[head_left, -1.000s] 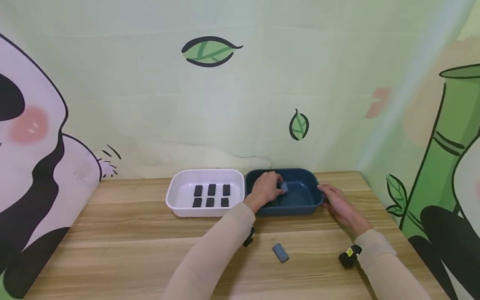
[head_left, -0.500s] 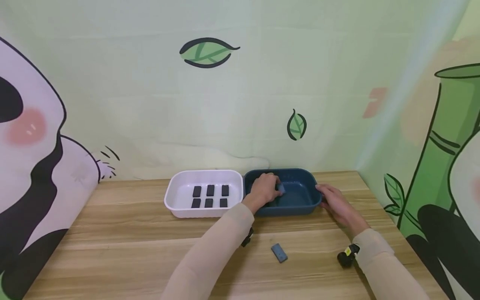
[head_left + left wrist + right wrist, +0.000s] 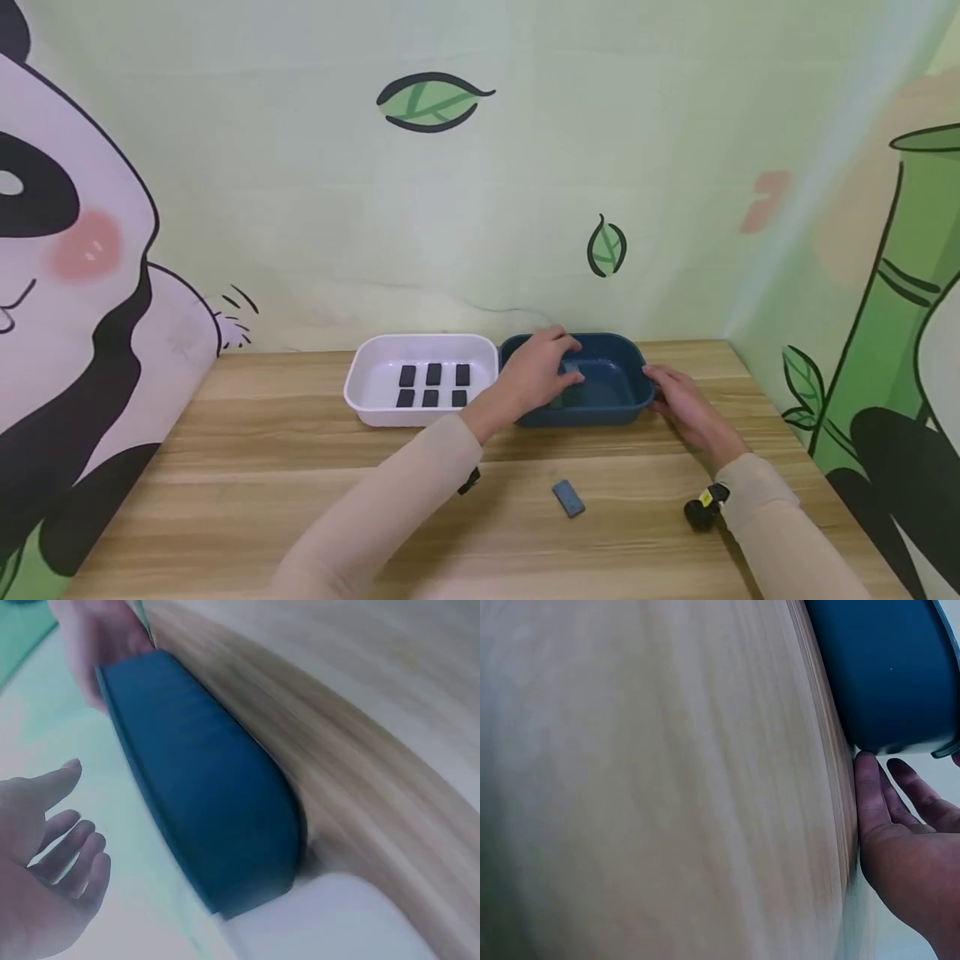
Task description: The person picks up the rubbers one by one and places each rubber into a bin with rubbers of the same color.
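My left hand [image 3: 536,367] is raised over the left half of the dark blue tray [image 3: 611,412], thumb and fingers spread apart with nothing between them. Below its fingers a blue-grey block [image 3: 572,367] shows partly inside the tray; the hand hides much of that side. At the tray's right end my right hand [image 3: 686,410] holds the rim, thumb on top and fingers against the outer wall. The right wrist view shows its fingertips [image 3: 866,761] at the tray's lower corner. Another blue-grey block [image 3: 568,498] lies on the table in front of the tray.
A white tray [image 3: 358,408] adjoins the blue one on its left and holds several black blocks [image 3: 433,374] in two rows. Both trays stand on a wooden table [image 3: 262,467] near its back edge, before a printed cloth wall [image 3: 300,208].
My left fingers, which held a blue-grey block in the blue tray, have let go and spread, and the hand has lifted. The right hand stays at the tray's end. The view has shifted slightly.
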Tool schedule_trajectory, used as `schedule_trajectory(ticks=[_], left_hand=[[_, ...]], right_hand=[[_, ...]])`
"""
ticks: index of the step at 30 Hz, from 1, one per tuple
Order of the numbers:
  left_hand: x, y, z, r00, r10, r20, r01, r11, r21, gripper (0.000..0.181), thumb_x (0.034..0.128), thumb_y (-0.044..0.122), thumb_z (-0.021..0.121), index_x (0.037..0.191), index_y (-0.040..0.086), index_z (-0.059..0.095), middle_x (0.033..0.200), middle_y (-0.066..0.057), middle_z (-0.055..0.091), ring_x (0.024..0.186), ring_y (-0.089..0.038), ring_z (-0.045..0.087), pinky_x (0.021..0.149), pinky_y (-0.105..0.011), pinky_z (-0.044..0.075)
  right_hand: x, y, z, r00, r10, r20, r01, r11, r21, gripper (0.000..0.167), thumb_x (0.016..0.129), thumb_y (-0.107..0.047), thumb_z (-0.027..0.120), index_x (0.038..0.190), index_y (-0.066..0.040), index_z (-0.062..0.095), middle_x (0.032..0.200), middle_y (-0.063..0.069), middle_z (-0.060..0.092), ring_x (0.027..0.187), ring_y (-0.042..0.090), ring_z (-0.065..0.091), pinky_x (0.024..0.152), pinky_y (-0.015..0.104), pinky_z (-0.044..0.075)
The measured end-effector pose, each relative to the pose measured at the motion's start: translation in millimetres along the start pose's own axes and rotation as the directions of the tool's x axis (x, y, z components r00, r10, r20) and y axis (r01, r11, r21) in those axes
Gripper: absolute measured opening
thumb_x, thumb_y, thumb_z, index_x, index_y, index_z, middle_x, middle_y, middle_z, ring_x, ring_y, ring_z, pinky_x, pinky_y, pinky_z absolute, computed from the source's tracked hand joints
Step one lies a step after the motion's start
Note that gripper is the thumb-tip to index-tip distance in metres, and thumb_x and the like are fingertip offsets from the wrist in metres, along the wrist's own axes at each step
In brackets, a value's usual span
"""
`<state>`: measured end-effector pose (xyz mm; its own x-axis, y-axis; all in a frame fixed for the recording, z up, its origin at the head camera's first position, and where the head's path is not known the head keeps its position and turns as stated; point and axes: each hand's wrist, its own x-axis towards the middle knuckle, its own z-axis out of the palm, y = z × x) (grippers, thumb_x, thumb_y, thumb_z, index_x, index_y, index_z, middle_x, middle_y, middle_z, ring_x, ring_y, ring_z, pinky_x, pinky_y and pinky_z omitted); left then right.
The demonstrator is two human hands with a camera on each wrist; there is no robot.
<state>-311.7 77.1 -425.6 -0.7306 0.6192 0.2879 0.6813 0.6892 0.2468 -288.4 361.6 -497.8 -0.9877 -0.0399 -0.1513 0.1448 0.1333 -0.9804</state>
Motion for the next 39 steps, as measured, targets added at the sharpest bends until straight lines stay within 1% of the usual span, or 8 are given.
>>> schedule_trajectory(ticks=[4, 8, 15, 21, 24, 28, 33, 39], left_hand=[[-26.8, 16.2, -11.6, 0.993, 0.117, -0.009, -0.116, 0.991, 0.068, 0.047, 0.0973, 0.039, 0.078, 0.134, 0.011, 0.071, 0.127, -0.002, 0.064, 0.117, -0.016, 0.061, 0.1, -0.023, 0.055], [-54.4, 32.0, -13.5, 0.987, 0.155, 0.049, -0.158, 0.985, 0.069, 0.049, 0.0959, 0.045, 0.078, 0.132, 0.012, 0.072, 0.124, -0.001, 0.064, 0.113, -0.015, 0.062, 0.094, -0.022, 0.057], [-92.6, 50.2, -1.9, 0.978, 0.108, 0.177, -0.115, 0.993, 0.029, 0.059, 0.0907, 0.055, 0.079, 0.128, 0.011, 0.073, 0.114, 0.0, 0.064, 0.103, -0.014, 0.061, 0.083, -0.024, 0.059], [-116.4, 50.1, 16.2, 0.976, 0.052, 0.214, -0.064, 0.997, 0.047, 0.058, 0.0882, 0.057, 0.081, 0.125, 0.013, 0.073, 0.117, 0.0, 0.065, 0.107, -0.015, 0.061, 0.089, -0.028, 0.059], [-125.0, 49.4, 20.5, 0.975, 0.051, 0.215, -0.063, 0.997, 0.05, 0.053, 0.088, 0.056, 0.082, 0.119, 0.014, 0.074, 0.113, 0.002, 0.064, 0.104, -0.012, 0.061, 0.084, -0.025, 0.058], [-131.7, 50.0, 25.5, 0.964, 0.041, 0.261, -0.05, 0.998, 0.027, 0.047, 0.0881, 0.051, 0.085, 0.114, 0.014, 0.073, 0.107, 0.003, 0.062, 0.095, -0.007, 0.057, 0.076, -0.021, 0.054], [-130.1, 50.3, 30.5, 0.958, 0.02, 0.285, -0.028, 0.999, 0.023, 0.042, 0.0889, 0.046, 0.086, 0.112, 0.014, 0.071, 0.108, 0.003, 0.062, 0.093, -0.006, 0.056, 0.076, -0.02, 0.054], [-127.6, 51.0, 33.9, 0.961, 0.053, 0.273, -0.06, 0.998, 0.019, 0.042, 0.089, 0.05, 0.084, 0.107, 0.015, 0.069, 0.102, 0.005, 0.059, 0.093, -0.006, 0.056, 0.075, -0.019, 0.052]], right_hand=[[-0.4, -1, -4, 1.0, 0.001, -0.006, -0.001, 1.0, 0.0, 0.062, 0.114, -0.038, 0.045, 0.15, 0.012, 0.04, 0.129, 0.007, 0.058, 0.104, 0.004, 0.06, 0.087, 0.019, 0.057], [-0.5, -3, -8, 1.0, 0.001, -0.012, -0.001, 1.0, 0.0, 0.062, 0.114, -0.039, 0.046, 0.151, 0.011, 0.04, 0.126, 0.004, 0.059, 0.104, 0.004, 0.06, 0.086, 0.019, 0.057], [-1.4, -4, -8, 1.0, -0.004, -0.009, 0.005, 1.0, 0.029, 0.056, 0.113, -0.037, 0.048, 0.146, 0.009, 0.044, 0.117, -0.002, 0.061, 0.104, 0.005, 0.06, 0.088, 0.019, 0.057], [-3.5, -1, -3, 1.0, 0.004, -0.009, -0.004, 1.0, 0.031, 0.056, 0.113, -0.037, 0.048, 0.145, 0.009, 0.045, 0.12, 0.0, 0.06, 0.105, 0.005, 0.06, 0.089, 0.019, 0.057], [-1.8, -1, -1, 1.0, 0.016, -0.006, -0.016, 1.0, 0.013, 0.06, 0.113, -0.039, 0.047, 0.148, 0.009, 0.043, 0.125, 0.003, 0.059, 0.106, 0.005, 0.058, 0.089, 0.018, 0.057], [1.7, -1, 0, 0.999, 0.035, -0.006, -0.036, 0.999, -0.019, 0.063, 0.114, -0.04, 0.046, 0.152, 0.01, 0.04, 0.133, 0.008, 0.056, 0.106, 0.004, 0.057, 0.088, 0.017, 0.056], [3.8, 0, -1, 0.999, 0.038, -0.003, -0.038, 0.999, -0.028, 0.063, 0.114, -0.04, 0.045, 0.153, 0.009, 0.04, 0.137, 0.011, 0.055, 0.107, 0.004, 0.056, 0.088, 0.017, 0.055], [2.0, -2, -1, 0.999, 0.04, 0.007, -0.04, 0.999, -0.015, 0.063, 0.114, -0.039, 0.045, 0.153, 0.01, 0.038, 0.136, 0.011, 0.055, 0.107, 0.003, 0.057, 0.088, 0.018, 0.055]])
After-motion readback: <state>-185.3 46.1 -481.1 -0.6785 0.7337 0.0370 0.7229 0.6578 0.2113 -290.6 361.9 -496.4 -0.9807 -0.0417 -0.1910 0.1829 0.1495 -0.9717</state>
